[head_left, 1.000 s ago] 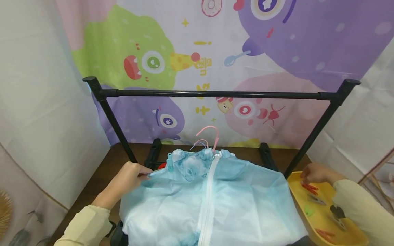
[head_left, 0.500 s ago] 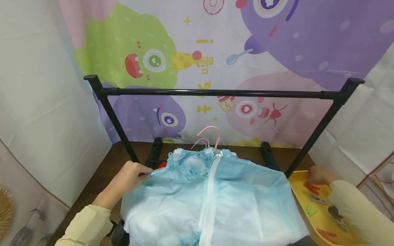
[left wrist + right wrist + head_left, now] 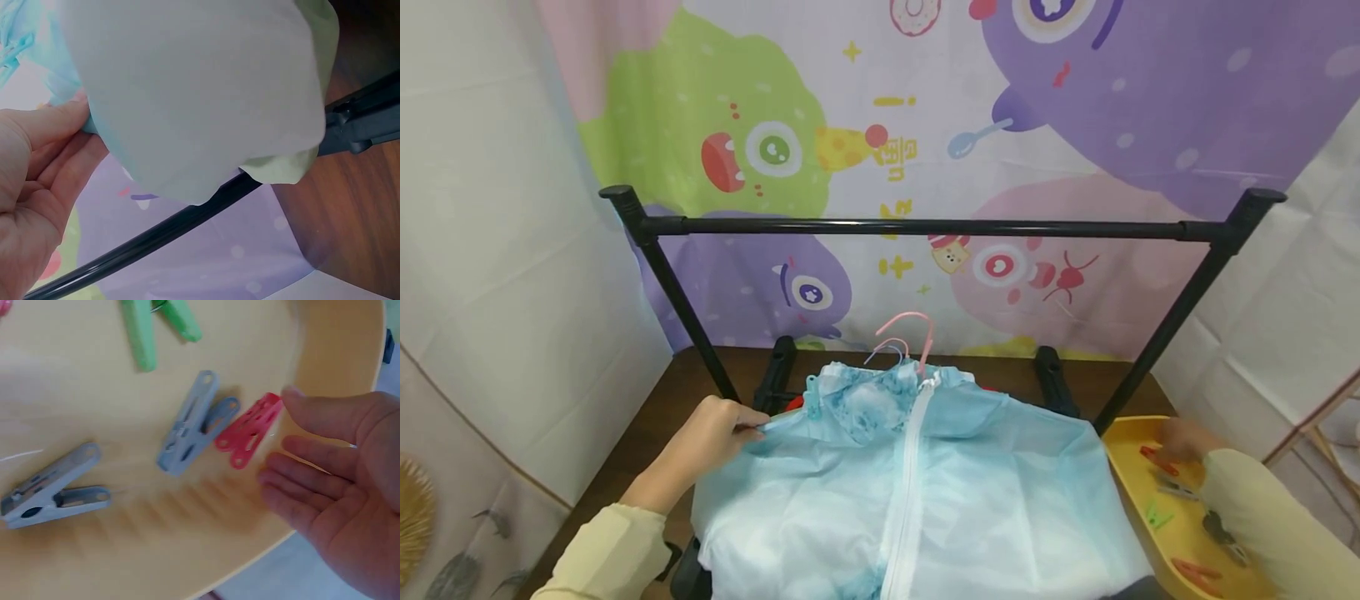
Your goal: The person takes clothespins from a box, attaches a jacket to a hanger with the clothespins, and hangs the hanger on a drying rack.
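Note:
A light blue and white zip-up jacket (image 3: 985, 483) hangs on a pink hanger (image 3: 913, 317), its hook rising out of the collar. My left hand (image 3: 718, 433) pinches the jacket's shoulder edge; in the left wrist view, thumb and fingers (image 3: 59, 122) meet on the blue cloth. Over the far end of a yellow tray (image 3: 1150, 542) is my right hand (image 3: 1187, 439), blurred in the head view. The right wrist view has its thumb and fingers (image 3: 312, 456) apart and loosely bent, thumb tip right at a red clothespin (image 3: 250, 430) lying in the tray.
Grey clothespins (image 3: 194, 425) and a green clothespin (image 3: 140, 331) also lie in the tray. A black clothes rack (image 3: 925, 227) stands on the brown table (image 3: 625, 450) behind the jacket. Beyond it hangs a cartoon-printed curtain (image 3: 850, 100).
My right hand has drawn slightly back to the right, uncovering more of the red clothespin, which has turned a little. The left hand keeps its pinch on the jacket shoulder.

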`<state>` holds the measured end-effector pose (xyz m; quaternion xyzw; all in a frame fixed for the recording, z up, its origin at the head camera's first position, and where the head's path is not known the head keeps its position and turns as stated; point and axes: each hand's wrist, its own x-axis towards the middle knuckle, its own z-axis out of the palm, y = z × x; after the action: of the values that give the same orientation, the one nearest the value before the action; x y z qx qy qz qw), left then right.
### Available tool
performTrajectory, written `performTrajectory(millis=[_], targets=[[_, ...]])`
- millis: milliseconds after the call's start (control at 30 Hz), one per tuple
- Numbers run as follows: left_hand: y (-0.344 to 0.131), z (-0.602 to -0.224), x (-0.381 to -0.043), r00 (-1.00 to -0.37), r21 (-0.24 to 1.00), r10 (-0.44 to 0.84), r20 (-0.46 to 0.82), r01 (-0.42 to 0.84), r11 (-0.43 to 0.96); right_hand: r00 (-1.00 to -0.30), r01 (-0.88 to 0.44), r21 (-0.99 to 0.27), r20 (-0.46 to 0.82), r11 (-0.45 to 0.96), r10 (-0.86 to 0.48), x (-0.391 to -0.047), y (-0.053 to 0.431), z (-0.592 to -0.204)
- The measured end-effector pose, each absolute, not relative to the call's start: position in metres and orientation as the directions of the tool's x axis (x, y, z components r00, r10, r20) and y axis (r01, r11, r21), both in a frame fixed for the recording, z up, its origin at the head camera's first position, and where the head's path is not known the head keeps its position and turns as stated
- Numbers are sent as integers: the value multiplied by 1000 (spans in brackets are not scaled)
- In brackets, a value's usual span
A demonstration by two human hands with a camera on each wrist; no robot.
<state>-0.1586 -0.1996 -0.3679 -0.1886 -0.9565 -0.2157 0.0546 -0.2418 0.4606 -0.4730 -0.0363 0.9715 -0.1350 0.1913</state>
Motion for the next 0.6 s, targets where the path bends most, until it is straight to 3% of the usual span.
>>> performTrajectory(millis=[300,600], targets=[[-201,-368,-155,-923,402,341,179,385,831,-943,-29,-290,-308,957,-122,-229,465,-487],[-201,-364,-158,-929,397,334,160,370,840,-964,-119,-260,-199,958,-174,-227,464,-494]])
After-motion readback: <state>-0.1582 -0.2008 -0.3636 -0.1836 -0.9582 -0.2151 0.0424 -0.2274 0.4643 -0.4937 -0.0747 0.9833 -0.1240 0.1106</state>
